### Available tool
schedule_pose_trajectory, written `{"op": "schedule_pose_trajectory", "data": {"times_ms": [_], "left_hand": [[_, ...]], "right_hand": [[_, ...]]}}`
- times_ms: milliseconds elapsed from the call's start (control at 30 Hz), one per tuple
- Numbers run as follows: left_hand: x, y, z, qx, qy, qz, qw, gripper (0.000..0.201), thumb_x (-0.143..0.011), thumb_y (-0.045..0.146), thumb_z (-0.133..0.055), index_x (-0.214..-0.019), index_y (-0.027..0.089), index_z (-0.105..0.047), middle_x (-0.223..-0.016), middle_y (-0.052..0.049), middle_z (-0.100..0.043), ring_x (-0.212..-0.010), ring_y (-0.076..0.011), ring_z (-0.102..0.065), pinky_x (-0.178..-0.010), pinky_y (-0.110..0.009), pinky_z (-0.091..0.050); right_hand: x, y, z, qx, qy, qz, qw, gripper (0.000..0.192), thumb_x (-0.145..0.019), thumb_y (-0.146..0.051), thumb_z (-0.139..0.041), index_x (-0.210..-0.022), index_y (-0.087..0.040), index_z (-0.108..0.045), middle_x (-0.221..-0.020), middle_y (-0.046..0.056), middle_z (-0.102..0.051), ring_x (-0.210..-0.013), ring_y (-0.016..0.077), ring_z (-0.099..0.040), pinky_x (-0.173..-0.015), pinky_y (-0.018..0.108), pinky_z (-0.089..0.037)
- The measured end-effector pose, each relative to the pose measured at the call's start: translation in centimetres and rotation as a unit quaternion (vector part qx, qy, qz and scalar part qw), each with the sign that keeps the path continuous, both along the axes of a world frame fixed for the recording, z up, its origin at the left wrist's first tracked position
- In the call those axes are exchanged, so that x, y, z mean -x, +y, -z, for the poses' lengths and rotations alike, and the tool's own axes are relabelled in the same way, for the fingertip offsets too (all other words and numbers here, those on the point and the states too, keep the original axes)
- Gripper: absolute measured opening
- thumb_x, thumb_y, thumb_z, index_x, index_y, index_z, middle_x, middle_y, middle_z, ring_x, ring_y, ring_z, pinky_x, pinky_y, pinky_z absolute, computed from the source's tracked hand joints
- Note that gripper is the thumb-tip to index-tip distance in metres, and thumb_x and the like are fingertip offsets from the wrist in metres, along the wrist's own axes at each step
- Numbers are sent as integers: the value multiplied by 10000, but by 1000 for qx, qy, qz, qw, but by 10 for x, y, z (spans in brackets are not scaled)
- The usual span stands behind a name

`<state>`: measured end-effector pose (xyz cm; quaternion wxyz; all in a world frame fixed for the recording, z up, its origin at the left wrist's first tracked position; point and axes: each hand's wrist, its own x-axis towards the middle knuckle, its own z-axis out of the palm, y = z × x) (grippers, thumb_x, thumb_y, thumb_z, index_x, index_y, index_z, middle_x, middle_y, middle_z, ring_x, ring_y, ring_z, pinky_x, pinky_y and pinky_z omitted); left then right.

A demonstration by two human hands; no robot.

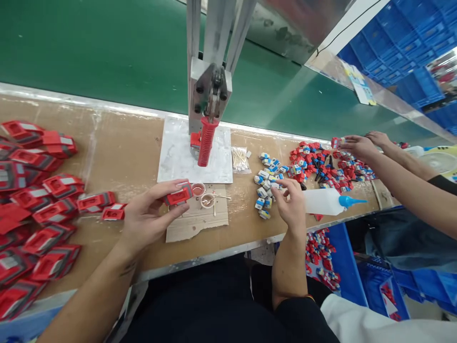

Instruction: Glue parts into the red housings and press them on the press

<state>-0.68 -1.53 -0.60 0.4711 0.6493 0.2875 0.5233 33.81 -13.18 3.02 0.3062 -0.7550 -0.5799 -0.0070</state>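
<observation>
Dark trousers [214,305] of the person fill the bottom of the head view, with both forearms reaching out over the wooden bench [121,157].

Left hand [150,216] lies palm-in over the bench edge, thumb and fingers closed around a red plastic housing [178,195]; the part sits at the fingertips, held just above a scrap of cardboard [198,221]. Only one end of the housing shows, the rest being covered by the fingers.

Right hand [291,202] hovers at the near edge of a pile of small blue-and-white parts [267,183], fingers curled with thumb and forefinger pinched close together at the pile. Whether a piece sits between them cannot be made out.

Two small cups [203,195] stand on the cardboard just right of the housing. Behind them a hand press with a red ribbed handle [207,140] stands on a pale plate [178,157]. A white squeeze bottle with a blue nozzle [328,201] lies right of the right hand, touching or nearly touching it. Stacks of red housings [39,209] crowd the left side, cut off by the frame.

Further right, a co-worker's two hands [357,145] reach into a heap of red and blue pieces [321,164]; their bodies are out of view
</observation>
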Motion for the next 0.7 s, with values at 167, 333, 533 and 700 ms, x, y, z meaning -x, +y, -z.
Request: {"op": "schedule_pose_trajectory", "data": {"times_ms": [167,333,533,700], "left_hand": [[-2,0,1,64,0,-43,997,310,-816,274,-890,-1092,235,-754,-1021,-34,-833,-925,-216,-823,-887,-350,-694],[-2,0,-4,124,19,-41,991,422,-816,433,-887,-1128,207,-716,-999,-62,-816,-889,-229,-820,-878,-371,-689],[-9,-6,-16,113,-15,45,992,469,-840,346,-884,-1218,232,-631,-959,-59,-827,-851,-219,-823,-792,-318,-680],[-15,-26,-37,113,4,89,990,376,-853,329,-875,-1156,208,-686,-1005,-77,-827,-889,-210,-819,-801,-287,-676]], "right_hand": [[5,38,16,162,-114,-55,979,171,-954,-216,-634,-1077,-230,-751,-1159,143,-709,-1118,330,-593,-1002,504,-514],[7,45,11,128,-37,-81,988,160,-966,-229,-601,-1064,-224,-727,-1145,131,-718,-1136,302,-624,-989,466,-529],[59,13,9,-115,451,-128,876,292,-961,-506,-697,-1096,-292,-551,-1068,52,-757,-844,192,-717,-622,280,-527],[94,10,13,-112,537,-166,819,570,-842,-710,-755,-1245,-379,-524,-926,-11,-702,-467,100,-510,-419,249,-399]]}}
